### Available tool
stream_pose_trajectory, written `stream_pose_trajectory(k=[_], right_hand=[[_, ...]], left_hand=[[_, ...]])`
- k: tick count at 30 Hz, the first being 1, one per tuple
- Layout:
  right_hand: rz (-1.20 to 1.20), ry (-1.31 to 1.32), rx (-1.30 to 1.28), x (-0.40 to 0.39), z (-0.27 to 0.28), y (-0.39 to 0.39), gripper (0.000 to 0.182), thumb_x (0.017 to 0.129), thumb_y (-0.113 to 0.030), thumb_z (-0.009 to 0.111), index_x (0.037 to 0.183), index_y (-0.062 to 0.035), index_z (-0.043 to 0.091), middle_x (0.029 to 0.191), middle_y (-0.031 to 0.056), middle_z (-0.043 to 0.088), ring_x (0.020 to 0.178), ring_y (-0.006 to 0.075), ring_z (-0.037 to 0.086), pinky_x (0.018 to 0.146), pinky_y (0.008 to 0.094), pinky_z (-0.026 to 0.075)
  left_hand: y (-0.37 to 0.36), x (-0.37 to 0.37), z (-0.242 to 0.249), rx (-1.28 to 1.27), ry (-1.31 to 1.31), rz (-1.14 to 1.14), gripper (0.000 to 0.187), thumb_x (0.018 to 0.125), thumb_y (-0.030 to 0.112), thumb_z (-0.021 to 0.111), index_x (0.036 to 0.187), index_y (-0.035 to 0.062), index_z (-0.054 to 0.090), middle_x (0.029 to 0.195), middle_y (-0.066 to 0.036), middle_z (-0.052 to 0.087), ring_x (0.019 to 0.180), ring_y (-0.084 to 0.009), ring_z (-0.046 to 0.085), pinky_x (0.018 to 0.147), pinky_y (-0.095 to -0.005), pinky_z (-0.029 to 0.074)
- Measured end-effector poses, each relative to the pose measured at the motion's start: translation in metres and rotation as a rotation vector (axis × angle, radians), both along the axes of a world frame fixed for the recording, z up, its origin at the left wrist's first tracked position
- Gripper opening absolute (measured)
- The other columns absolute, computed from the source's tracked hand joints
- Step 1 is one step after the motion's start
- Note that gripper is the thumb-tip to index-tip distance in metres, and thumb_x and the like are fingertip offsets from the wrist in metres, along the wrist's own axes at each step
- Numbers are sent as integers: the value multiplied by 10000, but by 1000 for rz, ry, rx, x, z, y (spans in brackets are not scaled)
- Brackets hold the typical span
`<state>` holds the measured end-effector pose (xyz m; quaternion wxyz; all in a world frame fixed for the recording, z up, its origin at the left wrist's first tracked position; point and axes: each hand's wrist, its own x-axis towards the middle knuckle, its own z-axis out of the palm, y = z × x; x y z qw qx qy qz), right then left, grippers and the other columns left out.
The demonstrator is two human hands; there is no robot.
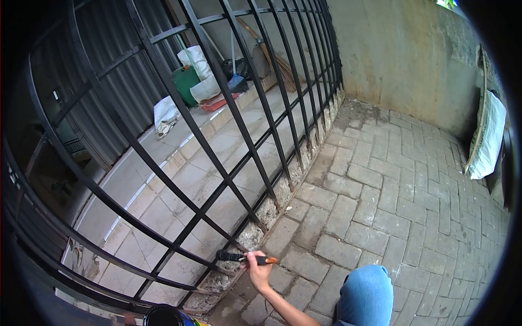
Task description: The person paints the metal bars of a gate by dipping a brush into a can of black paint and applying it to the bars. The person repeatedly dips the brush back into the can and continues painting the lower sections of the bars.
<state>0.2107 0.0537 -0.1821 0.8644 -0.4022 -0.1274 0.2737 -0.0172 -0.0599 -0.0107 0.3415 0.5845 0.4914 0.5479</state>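
Note:
My right hand (259, 273) is closed around the handle of a paintbrush (263, 261), black with an orange end pointing right. Its dark bristles (228, 255) point left and overlap the lower end of a black bar of the metal grille (202, 214), just above the rough concrete ledge (251, 237). A paint can (164, 315) with dark contents stands at the bottom edge, left of my hand and partly cut off. My left hand is out of view.
My bent knee (367, 296) in blue jeans is right of my arm. Paving bricks (370, 209) run to a wall (402, 60). A white sack (488, 138) leans at right. Behind the bars are a green container (185, 84), a red dustpan-like item (219, 102) and brooms (280, 68).

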Motion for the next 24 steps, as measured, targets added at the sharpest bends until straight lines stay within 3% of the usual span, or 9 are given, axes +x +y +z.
stream_pose_trajectory(k=[5, 7, 9, 11, 13, 16, 17, 19, 24], right_hand=[[-25, -9, 411, 57, 146, -9, 210, 936, -228, 533, 929, -21, 495, 662, 89, 577, 490, 145, 569, 431, 250, 460], [80, -112, 611, 70, 211, -6, 209, 947, -214, 531, 947, -9, 491, 663, 108, 597, 502, 150, 580, 452, 248, 465], [280, -315, 685, 75, 262, -1, 220, 950, -209, 527, 933, 7, 492, 664, 101, 593, 505, 158, 586, 449, 243, 463], [439, -528, 654, 67, 300, 1, 213, 940, -186, 551, 917, 21, 504, 667, 82, 592, 516, 138, 591, 465, 235, 477], [583, -730, 606, 53, 316, -1, 175, 922, -146, 584, 902, 19, 526, 694, 64, 597, 536, 112, 595, 491, 223, 489], [757, -950, 503, 45, 312, -25, 162, 882, -122, 636, 852, 12, 550, 715, 47, 607, 558, 88, 594, 503, 216, 478], [765, -998, 464, 45, 307, -34, 162, 868, -115, 651, 832, 11, 554, 704, 56, 622, 564, 91, 601, 503, 221, 478], [576, -1378, 498, 48, 301, -41, 157, 835, -109, 674, 785, -7, 565, 670, 68, 647, 554, 108, 618, 490, 233, 478], [472, -1616, 294, 53, 288, -55, 179, 786, -154, 713, 709, -66, 577, 569, 34, 596, 448, 159, 570, 421, 266, 426]], left_hand=[[18, -6, 8, -10, -195, -82, 812, 511, -12, 758, 1261, 1, 446, 1149, -112, 538, 1012, -258, 556, 930, -363, 441], [29, -4, 20, -69, -270, -164, 800, 528, 37, 795, 1252, 2, 456, 1156, -126, 555, 1032, -261, 566, 923, -364, 451], [45, 2, 30, -163, -314, -312, 938, 422, 62, 827, 1254, -59, 411, 1140, -131, 559, 1029, -232, 573, 920, -365, 471], [70, -9, 7, 41, -140, -335, 919, 417, 89, 848, 1233, -55, 450, 1109, -125, 590, 994, -217, 592, 906, -350, 477], [79, -4, 0, 193, -11, -309, 931, 410, 143, 878, 1222, -55, 467, 1091, -126, 600, 968, -211, 604, 888, -340, 482], [86, 13, -3, 245, -65, -350, 958, 402, 205, 902, 1217, -58, 473, 1102, -130, 598, 983, -215, 599, 899, -347, 472], [89, 11, -13, 235, 12, -363, 974, 418, 261, 915, 1222, -68, 476, 1181, -165, 576, 1067, -225, 577, 957, -355, 434], [97, 15, -27, 325, 91, -382, 1002, 415, 279, 916, 1254, -42, 469, 1199, -160, 574, 1086, -246, 576, 974, -370, 421], [108, 27, -33, 338, 22, -457, 998, 431, 296, 907, 1281, 7, 472, 1221, -143, 570, 1108, -272, 566, 983, -385, 416]])
